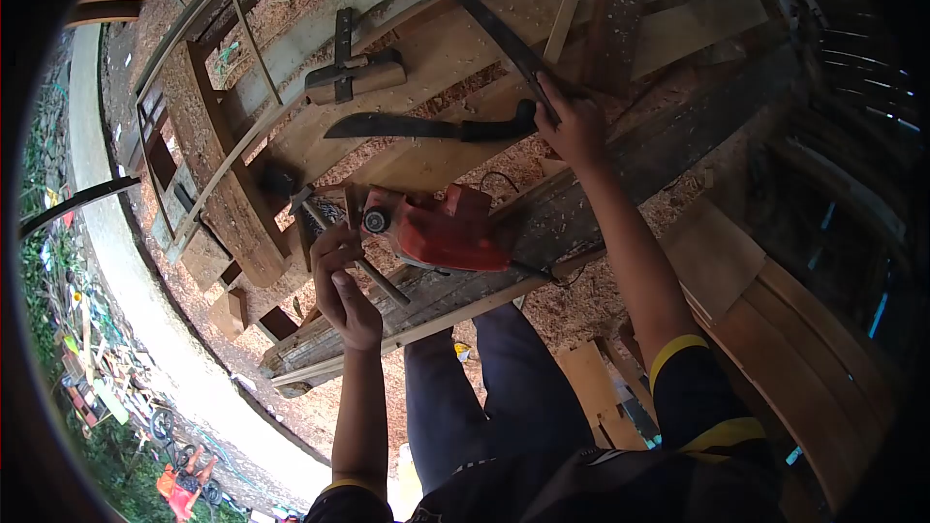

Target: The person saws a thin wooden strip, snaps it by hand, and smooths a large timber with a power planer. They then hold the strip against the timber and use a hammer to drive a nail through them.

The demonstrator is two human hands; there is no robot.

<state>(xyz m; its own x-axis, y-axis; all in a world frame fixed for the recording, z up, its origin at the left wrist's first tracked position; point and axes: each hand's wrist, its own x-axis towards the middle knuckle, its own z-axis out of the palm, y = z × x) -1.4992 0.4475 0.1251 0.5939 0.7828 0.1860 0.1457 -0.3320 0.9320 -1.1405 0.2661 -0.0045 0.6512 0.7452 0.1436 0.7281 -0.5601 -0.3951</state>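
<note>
My left hand (345, 291) is closed around the handle of a hammer (373, 276), whose metal head (301, 199) lies on the bench by a red electric planer (448, 230). My right hand (573, 128) reaches further out and grips the near end of a long dark metal blade (499, 34) that lies slanted across the pale planks. A machete (417, 126) with a dark handle rests flat just left of my right hand. The planer sits between my two hands on a dark weathered board (581, 213).
A wooden block with a dark metal square (349, 73) lies at the back of the bench. Sawdust covers the planks. Loose slats (254, 39) and offcuts (231, 312) are at the left, stacked boards (804, 349) at the right. My legs in blue trousers (484, 387) are below.
</note>
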